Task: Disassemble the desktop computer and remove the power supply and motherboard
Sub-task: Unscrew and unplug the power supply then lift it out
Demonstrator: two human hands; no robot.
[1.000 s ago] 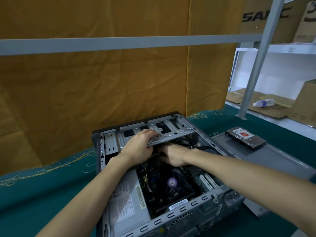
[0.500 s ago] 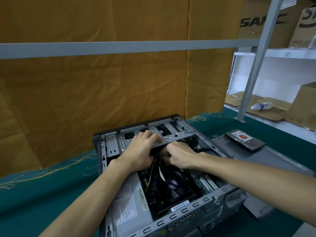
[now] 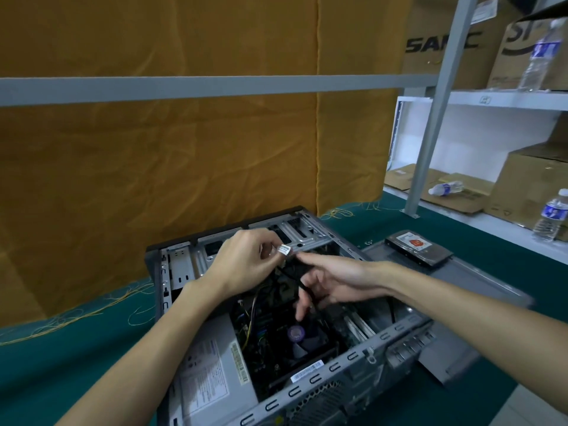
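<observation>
An open grey computer case (image 3: 353, 355) lies on its side on the green table. Inside, the silver power supply (image 3: 212, 373) with a white label sits at the near left. The dark motherboard (image 3: 270, 339) with a purple-centred fan (image 3: 295, 333) fills the middle. My left hand (image 3: 242, 262) is raised above the drive cage, pinching a black cable (image 3: 293, 276) by its tagged connector end. My right hand (image 3: 329, 281) hovers beside it with fingers spread, touching the same cable lower down.
A hard drive (image 3: 419, 247) rests on the detached grey side panel (image 3: 479, 278) to the right. Water bottles (image 3: 550, 216) and cardboard boxes (image 3: 528, 186) stand on the white shelf at right. A grey rail crosses in front of an orange cloth backdrop.
Both hands have lifted out of the case from under the drive cage. My left hand now holds a black cable end up, and my right hand has spread its fingers.
</observation>
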